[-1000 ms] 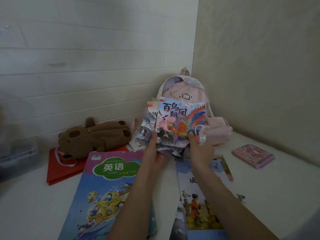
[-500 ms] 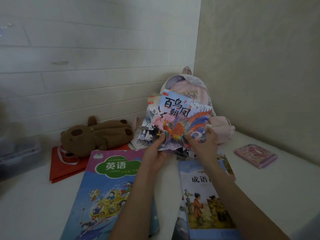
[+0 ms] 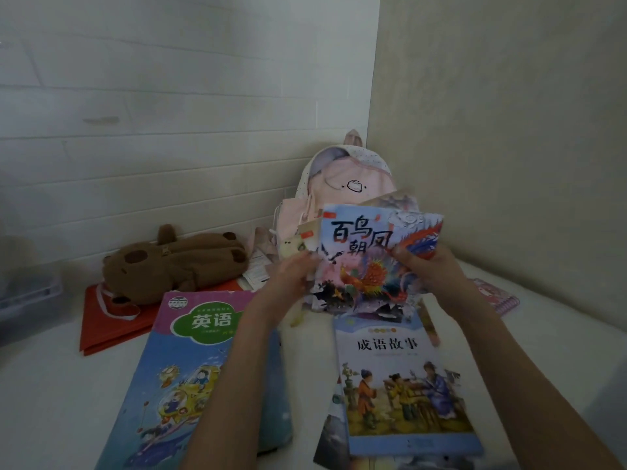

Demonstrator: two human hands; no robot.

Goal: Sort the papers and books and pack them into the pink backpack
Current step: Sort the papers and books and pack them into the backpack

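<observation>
The pink backpack [image 3: 342,184] stands upright in the corner with its top unzipped. In front of it I hold a stack of thin picture books [image 3: 366,256], the top cover showing a phoenix. My left hand [image 3: 291,279] grips the stack's left edge and my right hand [image 3: 431,266] grips its right edge. Flat on the white table [image 3: 51,401] lie a large English textbook [image 3: 190,374] at the left and an idiom story book [image 3: 403,385] at the right, with more books under it.
A brown plush bag [image 3: 173,262] rests on a red folder [image 3: 112,320] at the left. Loose papers [image 3: 258,273] lie beside the backpack. A pink spiral notebook [image 3: 498,296] sits at the right. A clear bin [image 3: 23,293] is at the far left. Walls close the corner.
Both hands have shifted the stack of picture books to the right and slightly up, tilting it, so more of the backpack's front now shows.
</observation>
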